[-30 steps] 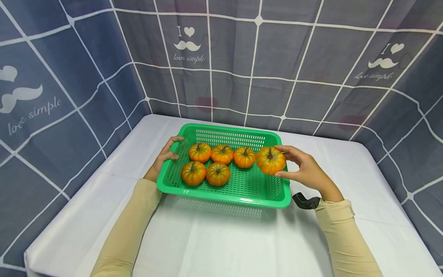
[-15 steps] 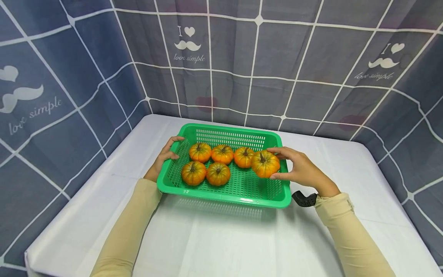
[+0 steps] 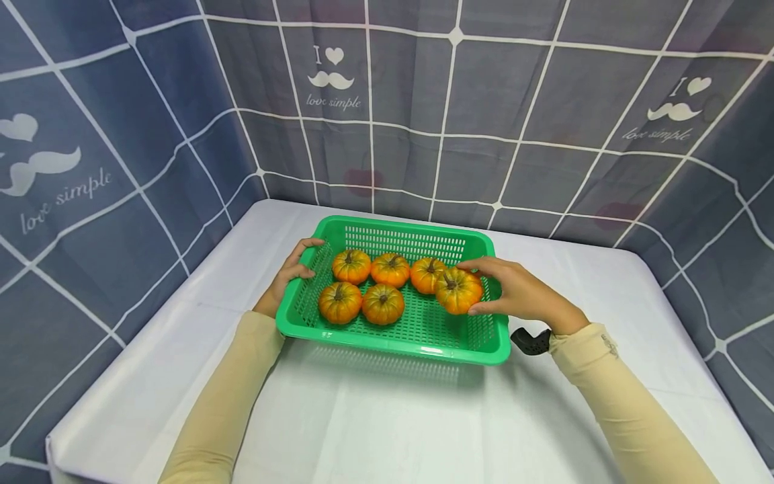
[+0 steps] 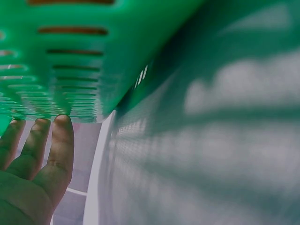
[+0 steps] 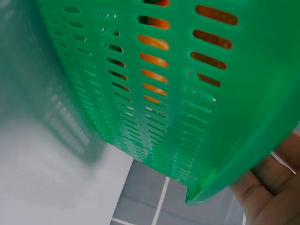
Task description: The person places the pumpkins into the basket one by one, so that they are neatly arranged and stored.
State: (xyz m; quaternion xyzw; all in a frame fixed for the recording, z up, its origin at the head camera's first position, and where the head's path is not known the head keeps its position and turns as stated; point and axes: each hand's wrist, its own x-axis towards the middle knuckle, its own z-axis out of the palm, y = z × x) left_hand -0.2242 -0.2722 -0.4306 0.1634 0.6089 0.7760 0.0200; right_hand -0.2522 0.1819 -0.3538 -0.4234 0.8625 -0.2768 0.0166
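Observation:
A green slotted plastic basket (image 3: 393,346) sits on the table in the head view. My left hand (image 3: 289,277) grips its left end at the rim. In the left wrist view, the left fingers (image 4: 62,140) reach up against the basket's outer side. Over the right end of the basket, my right hand (image 3: 514,290) holds a small orange pumpkin (image 3: 457,291) between thumb and fingers. That pumpkin partly covers another pumpkin (image 3: 425,274) behind it. More pumpkins lie to the left, including one in front (image 3: 383,304). The right wrist view shows the right hand (image 5: 274,192) beyond the basket's rim.
A white cloth covers the table (image 3: 375,423). Dark grey-blue checked curtains (image 3: 405,87) stand behind it and at both sides. A black band (image 3: 531,341) is at the right wrist.
The right hand has carried its pumpkin left and slightly toward the front, from the basket's right rim to over its inside. The left hand and basket stay in place.

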